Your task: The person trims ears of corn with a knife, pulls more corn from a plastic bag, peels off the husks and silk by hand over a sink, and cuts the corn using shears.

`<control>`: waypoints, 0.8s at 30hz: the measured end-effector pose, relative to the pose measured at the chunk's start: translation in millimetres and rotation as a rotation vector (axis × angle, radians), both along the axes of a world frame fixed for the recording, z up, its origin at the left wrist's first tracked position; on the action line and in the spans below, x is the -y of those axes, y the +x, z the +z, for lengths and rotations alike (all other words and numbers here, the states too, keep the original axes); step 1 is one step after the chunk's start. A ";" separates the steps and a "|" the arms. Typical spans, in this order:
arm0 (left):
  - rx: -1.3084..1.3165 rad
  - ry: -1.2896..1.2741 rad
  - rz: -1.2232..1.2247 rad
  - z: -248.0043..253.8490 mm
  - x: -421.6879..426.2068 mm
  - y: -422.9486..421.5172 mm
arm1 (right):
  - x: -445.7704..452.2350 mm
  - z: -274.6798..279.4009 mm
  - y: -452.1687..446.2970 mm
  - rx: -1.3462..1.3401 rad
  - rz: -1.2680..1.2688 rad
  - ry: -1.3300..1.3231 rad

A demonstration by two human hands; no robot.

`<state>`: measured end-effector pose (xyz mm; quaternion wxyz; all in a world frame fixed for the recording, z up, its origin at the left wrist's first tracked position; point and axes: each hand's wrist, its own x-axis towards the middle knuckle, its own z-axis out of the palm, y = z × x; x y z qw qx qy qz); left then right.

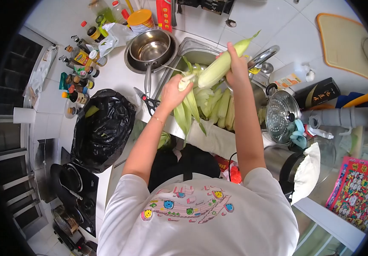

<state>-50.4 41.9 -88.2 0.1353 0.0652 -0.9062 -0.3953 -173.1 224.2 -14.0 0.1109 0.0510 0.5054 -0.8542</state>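
Observation:
An ear of corn (219, 68), still wrapped in pale green husk, tilts up to the right above the sink (194, 45). My right hand (236, 68) is closed around its upper part. Near the corn's lower end, my left hand (178, 91) grips torn corn husks (187, 112), whose long green leaves hang down over the counter edge. Whether these husks are still joined to the ear I cannot make out. Below the hands, several ears of corn (223, 104) and loose husk leaves lie in the sink.
Black-handled scissors (151, 103) lie on the counter left of the sink, beside a saucepan (150, 47) resting in a metal bowl. A black plastic bag (103, 132) sits further left. The faucet (265, 55) and a steamer lid (282, 115) stand on the right.

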 end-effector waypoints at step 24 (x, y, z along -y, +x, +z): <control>-0.364 -0.133 -0.386 82.0 -4.5 40.2 | 27.4 -39.2 31.7 0.435 0.191 -0.212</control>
